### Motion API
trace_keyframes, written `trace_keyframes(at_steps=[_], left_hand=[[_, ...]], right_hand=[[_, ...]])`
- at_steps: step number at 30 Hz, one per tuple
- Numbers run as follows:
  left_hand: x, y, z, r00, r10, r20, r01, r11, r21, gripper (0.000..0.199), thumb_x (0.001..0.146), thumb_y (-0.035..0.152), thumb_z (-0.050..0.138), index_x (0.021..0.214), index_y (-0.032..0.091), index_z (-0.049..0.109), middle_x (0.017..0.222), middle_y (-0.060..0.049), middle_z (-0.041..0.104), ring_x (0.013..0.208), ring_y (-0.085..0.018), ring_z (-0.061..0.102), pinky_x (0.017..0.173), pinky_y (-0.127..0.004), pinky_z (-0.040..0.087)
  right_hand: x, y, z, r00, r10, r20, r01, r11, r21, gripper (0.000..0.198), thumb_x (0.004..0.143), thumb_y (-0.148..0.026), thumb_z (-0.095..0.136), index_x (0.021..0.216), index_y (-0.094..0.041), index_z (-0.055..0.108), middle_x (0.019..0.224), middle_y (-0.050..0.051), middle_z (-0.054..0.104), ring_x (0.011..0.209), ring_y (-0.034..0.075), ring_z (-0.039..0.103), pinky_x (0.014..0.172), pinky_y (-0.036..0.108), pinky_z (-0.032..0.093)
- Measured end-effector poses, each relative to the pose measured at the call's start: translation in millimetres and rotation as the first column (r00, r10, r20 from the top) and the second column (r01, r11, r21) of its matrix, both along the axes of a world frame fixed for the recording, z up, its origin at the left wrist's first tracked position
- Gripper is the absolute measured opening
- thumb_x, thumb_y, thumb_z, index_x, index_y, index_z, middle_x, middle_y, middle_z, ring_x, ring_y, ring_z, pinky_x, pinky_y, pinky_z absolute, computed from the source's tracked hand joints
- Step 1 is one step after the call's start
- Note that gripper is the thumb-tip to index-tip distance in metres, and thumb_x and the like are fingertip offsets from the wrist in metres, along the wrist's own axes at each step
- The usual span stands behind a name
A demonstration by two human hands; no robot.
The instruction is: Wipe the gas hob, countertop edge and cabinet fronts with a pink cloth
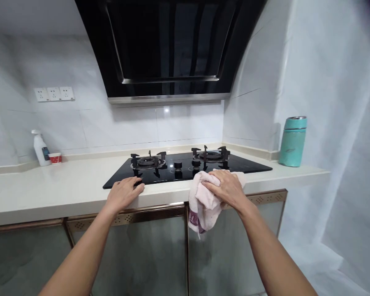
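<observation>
My left hand (126, 192) rests palm down at the front left edge of the black gas stove (185, 164), its fingers laid out and holding nothing. Under my right hand (230, 187) a pale pink towel (205, 201) is bunched, gripped by the fingers at the stove's front right. One end of it, with a purple band, hangs over the counter edge. Two burners, the left burner (148, 161) and the right burner (211, 155), stand behind my hands. Two black control knobs (187, 165) sit between them.
A black range hood (172, 49) slopes overhead. On the right of the counter (64, 181) stands a turquoise thermos (293, 144). At the far left are a white spray bottle (40, 149) and a small red-and-white cup (55, 158). Cabinet doors (142, 255) lie below.
</observation>
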State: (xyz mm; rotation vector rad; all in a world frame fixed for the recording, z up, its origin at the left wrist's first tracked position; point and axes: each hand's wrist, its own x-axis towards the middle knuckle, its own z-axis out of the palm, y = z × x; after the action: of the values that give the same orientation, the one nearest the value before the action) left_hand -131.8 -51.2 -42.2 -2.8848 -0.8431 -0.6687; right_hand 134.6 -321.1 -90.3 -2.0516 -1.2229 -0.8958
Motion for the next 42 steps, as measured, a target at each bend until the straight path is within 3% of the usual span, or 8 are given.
trace_keyframes(at_steps=[8, 16, 21, 24, 30, 35, 38, 42], left_hand=[[3.2, -6.2, -0.3, 0.998, -0.003, 0.058, 0.005, 0.999, -0.039, 0.051, 0.093, 0.052, 0.035, 0.13, 0.029, 0.063, 0.143, -0.003, 0.061, 0.132, -0.03, 0.053, 0.107, -0.047, 0.038], [4.1, 0.8, -7.1, 0.984, -0.034, 0.178, 0.044, 0.997, -0.056, 0.044, 0.095, 0.048, 0.039, 0.125, 0.027, 0.064, 0.134, -0.005, 0.066, 0.125, -0.029, 0.058, 0.106, -0.046, 0.041], [-6.2, 20.2, -9.3, 0.78, 0.007, 0.625, 0.132, 0.976, -0.175, 0.04, 0.097, 0.038, 0.035, 0.12, 0.021, 0.063, 0.123, -0.007, 0.068, 0.116, -0.022, 0.062, 0.102, -0.037, 0.048], [-8.7, 20.4, -2.4, 0.686, -0.072, 0.724, 0.152, 0.987, -0.045, 0.042, 0.093, 0.042, 0.044, 0.123, 0.019, 0.062, 0.127, -0.011, 0.064, 0.125, -0.024, 0.056, 0.11, -0.04, 0.044], [14.0, -16.4, 6.1, 0.907, -0.328, 0.263, 0.342, 0.94, -0.008, 0.057, 0.093, 0.054, 0.048, 0.145, 0.029, 0.05, 0.148, -0.008, 0.052, 0.138, -0.029, 0.045, 0.116, -0.048, 0.036], [35.5, -36.8, 3.9, 0.987, -0.089, 0.136, 0.111, 0.981, -0.16, 0.075, 0.093, 0.072, 0.029, 0.157, 0.032, 0.029, 0.158, -0.011, 0.041, 0.143, -0.037, 0.038, 0.113, -0.061, 0.033], [47.1, -41.1, 9.8, 0.996, 0.023, 0.091, -0.003, 0.978, -0.21, 0.078, 0.087, 0.081, 0.024, 0.15, 0.037, 0.041, 0.155, -0.012, 0.044, 0.142, -0.04, 0.039, 0.111, -0.065, 0.031], [65.1, -48.2, 20.5, 0.999, 0.032, -0.032, -0.039, 0.97, -0.24, 0.083, 0.08, 0.088, 0.03, 0.141, 0.036, 0.051, 0.15, -0.012, 0.049, 0.139, -0.039, 0.042, 0.11, -0.062, 0.033]], right_hand=[[-12.4, 6.6, 20.8, 0.993, -0.086, -0.08, 0.074, 0.987, -0.144, 0.04, 0.093, -0.059, 0.05, 0.104, -0.025, 0.069, 0.102, 0.006, 0.072, 0.098, 0.027, 0.062, 0.08, 0.037, 0.039], [-110.5, 118.7, 56.7, 0.985, 0.134, -0.108, -0.165, 0.916, -0.367, 0.047, 0.095, -0.064, 0.043, 0.109, -0.024, 0.065, 0.111, 0.008, 0.07, 0.098, 0.025, 0.065, 0.08, 0.035, 0.044], [-138.3, 163.5, 74.7, 0.96, 0.194, -0.2, -0.243, 0.934, -0.262, 0.049, 0.099, -0.059, 0.037, 0.123, -0.023, 0.059, 0.123, 0.012, 0.064, 0.11, 0.026, 0.061, 0.09, 0.037, 0.045], [-134.5, 171.1, 75.4, 0.96, 0.153, -0.233, -0.195, 0.966, -0.169, 0.055, 0.099, -0.06, 0.033, 0.132, -0.021, 0.054, 0.134, 0.017, 0.057, 0.122, 0.032, 0.053, 0.1, 0.047, 0.041], [-94.5, 155.4, 67.3, 0.827, 0.495, -0.267, -0.563, 0.743, -0.362, 0.048, 0.099, -0.047, 0.036, 0.135, -0.023, 0.058, 0.14, 0.012, 0.055, 0.129, 0.025, 0.05, 0.109, 0.041, 0.039], [-33.0, 110.8, 53.7, 0.82, 0.491, -0.295, -0.537, 0.837, -0.1, 0.055, 0.096, -0.05, 0.035, 0.14, -0.022, 0.054, 0.141, 0.012, 0.056, 0.128, 0.024, 0.054, 0.109, 0.04, 0.042], [-5.7, 90.4, 33.8, 0.902, 0.327, -0.281, -0.385, 0.905, -0.183, 0.056, 0.096, -0.056, 0.03, 0.125, -0.024, 0.064, 0.132, 0.012, 0.062, 0.124, 0.028, 0.057, 0.107, 0.046, 0.043], [7.6, 85.4, 22.4, 0.933, 0.268, -0.242, -0.343, 0.866, -0.363, 0.06, 0.094, -0.061, 0.028, 0.123, -0.026, 0.067, 0.138, 0.01, 0.06, 0.13, 0.03, 0.053, 0.109, 0.049, 0.042]])
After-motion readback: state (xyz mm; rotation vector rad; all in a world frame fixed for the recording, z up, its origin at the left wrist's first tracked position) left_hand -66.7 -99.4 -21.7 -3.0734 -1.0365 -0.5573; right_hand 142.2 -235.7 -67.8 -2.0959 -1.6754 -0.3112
